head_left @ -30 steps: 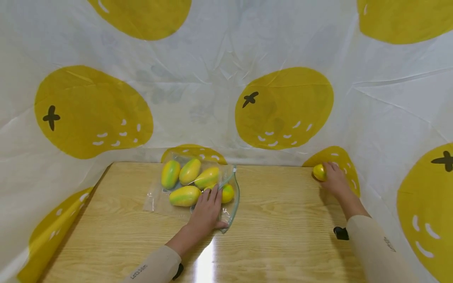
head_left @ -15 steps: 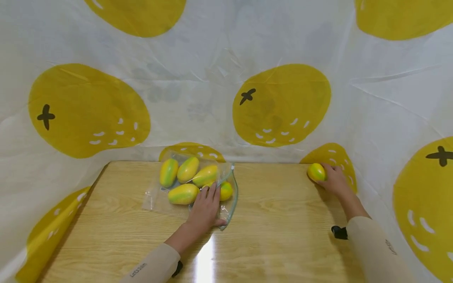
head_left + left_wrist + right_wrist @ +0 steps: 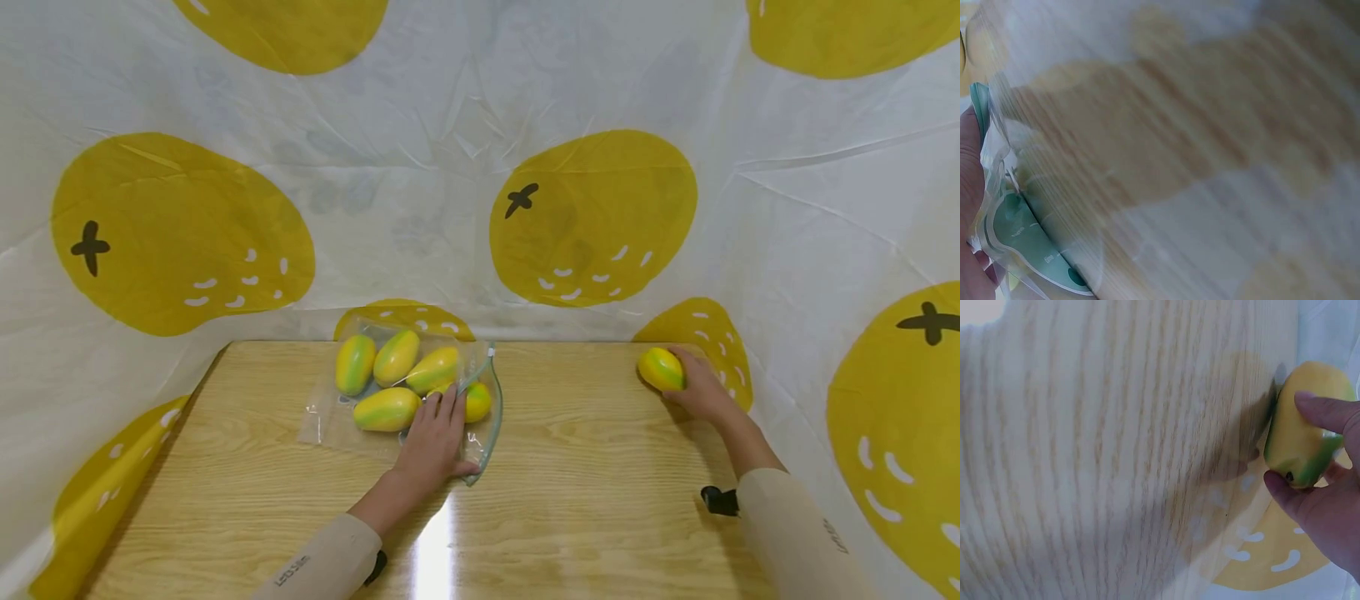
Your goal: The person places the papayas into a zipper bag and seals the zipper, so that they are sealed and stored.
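Note:
A clear zip bag (image 3: pixel 318 425) lies on the table with several yellow-and-green mangoes (image 3: pixel 386 410) in it. My left hand (image 3: pixel 432 446) rests on the bag near its zip end, fingers stretched over the plastic and thumb by the zip edge. The left wrist view has the thumb (image 3: pixel 969 165) at its left edge, beside a green printed part of the bag (image 3: pixel 1029 234). At the table's far right, my right hand (image 3: pixel 705 387) grips another mango (image 3: pixel 662 369). In the right wrist view, thumb and fingers hold that mango (image 3: pixel 1307 425) close to the tabletop; contact is unclear.
The wooden table (image 3: pixel 570 467) ends at the back against a white cloth (image 3: pixel 420 217) printed with large yellow fruit. This cloth also rises at both sides, near my right hand. A dark strap piece (image 3: pixel 720 501) sticks out at my right sleeve.
My right hand has drawn the mango a little left from the back right corner, so more of it shows. My left hand stays on the bag. The head view has shifted slightly.

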Tool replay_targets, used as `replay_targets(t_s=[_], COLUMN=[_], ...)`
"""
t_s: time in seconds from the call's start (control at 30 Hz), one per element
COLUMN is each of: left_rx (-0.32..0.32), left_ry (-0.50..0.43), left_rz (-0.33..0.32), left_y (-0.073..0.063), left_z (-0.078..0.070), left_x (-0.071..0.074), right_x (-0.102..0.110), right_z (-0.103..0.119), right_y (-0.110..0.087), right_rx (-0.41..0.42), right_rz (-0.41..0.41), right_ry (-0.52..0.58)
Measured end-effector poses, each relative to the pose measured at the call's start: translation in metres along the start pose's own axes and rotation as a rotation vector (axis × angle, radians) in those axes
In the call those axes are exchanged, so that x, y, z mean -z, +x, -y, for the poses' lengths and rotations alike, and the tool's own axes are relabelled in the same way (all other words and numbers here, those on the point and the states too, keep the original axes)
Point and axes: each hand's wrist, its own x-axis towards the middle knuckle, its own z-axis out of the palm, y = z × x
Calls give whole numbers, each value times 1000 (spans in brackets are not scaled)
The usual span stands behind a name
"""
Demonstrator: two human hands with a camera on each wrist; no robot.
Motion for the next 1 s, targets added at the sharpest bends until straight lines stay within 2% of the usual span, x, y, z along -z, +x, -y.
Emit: replay_targets(t_s=[0.17,0.37,0.6,0.7,1.0], left_rx=[0,1,3,9,1], left_ry=[5,10,16,17,0], left_rz=[-5,-9,0,1,3], left_y=[2,3,2,2,3], left_z=[0,0,0,0,-1], left_x=[0,1,1,2,3], right_x=[-2,-5,-10,-11,-18], right_z=[4,20,47,59,102], right_y=[-2,0,-2,-3,-2], right_rx=[41,85,133,140,191], right_rz=[4,7,-18,0,52], right_ry=[46,71,85,109,90])
